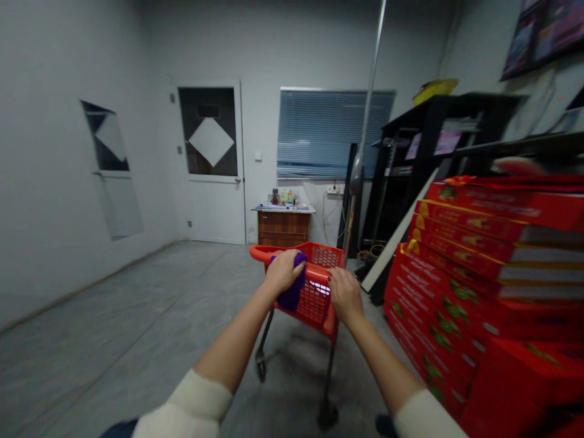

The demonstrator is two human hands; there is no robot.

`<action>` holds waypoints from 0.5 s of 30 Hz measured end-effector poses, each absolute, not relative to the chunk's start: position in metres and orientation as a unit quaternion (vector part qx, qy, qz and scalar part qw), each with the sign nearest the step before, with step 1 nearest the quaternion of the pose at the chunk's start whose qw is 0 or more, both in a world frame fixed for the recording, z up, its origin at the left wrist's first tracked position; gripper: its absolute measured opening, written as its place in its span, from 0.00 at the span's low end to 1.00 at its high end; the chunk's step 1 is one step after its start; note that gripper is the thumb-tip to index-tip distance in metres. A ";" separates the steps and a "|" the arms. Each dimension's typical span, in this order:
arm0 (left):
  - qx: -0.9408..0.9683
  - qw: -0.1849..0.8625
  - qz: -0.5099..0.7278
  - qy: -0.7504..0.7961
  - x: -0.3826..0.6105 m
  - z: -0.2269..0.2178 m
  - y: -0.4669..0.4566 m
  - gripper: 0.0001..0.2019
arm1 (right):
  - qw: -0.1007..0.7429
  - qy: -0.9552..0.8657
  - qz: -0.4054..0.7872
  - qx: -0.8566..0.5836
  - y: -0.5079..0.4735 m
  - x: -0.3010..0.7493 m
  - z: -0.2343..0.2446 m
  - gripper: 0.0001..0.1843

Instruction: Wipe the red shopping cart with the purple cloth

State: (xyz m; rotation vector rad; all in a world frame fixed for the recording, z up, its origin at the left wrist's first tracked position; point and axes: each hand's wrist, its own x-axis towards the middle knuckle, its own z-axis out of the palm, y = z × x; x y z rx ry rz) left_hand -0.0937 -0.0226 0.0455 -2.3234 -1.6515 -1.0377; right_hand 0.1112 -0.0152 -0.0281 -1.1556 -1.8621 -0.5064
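Note:
A small red plastic shopping cart (314,304) on dark metal legs and wheels stands in front of me. My left hand (283,271) is closed on a purple cloth (290,297) at the cart's near edge, and the cloth hangs down over the mesh side. To the right, my right hand (345,294) is wrapped over the red bar at the cart's near right corner. The undersides of my fingers are hidden on both hands. Inside the basket, little can be made out.
Red cartons (438,304) are stacked close on the right, before a black shelf (424,121). A metal pole (368,91) rises behind the cart. Farther back are a wooden cabinet (283,229) with bottles on top and a white door (214,207). Grey floor (137,328) extends to the left.

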 end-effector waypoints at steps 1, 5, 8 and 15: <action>-0.747 0.057 -0.347 -0.564 -0.102 0.046 -0.020 0.13 | 0.432 -0.746 -0.206 -0.463 -0.015 0.108 -0.028 0.20; -0.699 0.083 -0.347 -0.620 -0.103 0.043 -0.019 0.13 | 0.439 -0.731 -0.194 -0.485 -0.019 0.089 -0.026 0.18; -0.735 0.091 -0.328 -0.587 -0.082 0.039 -0.028 0.13 | 0.453 -0.731 -0.160 -0.485 -0.023 0.079 -0.025 0.19; -0.785 0.039 -0.318 -0.531 -0.100 0.050 -0.028 0.13 | 0.577 -0.698 -0.058 -0.421 -0.007 0.112 -0.040 0.28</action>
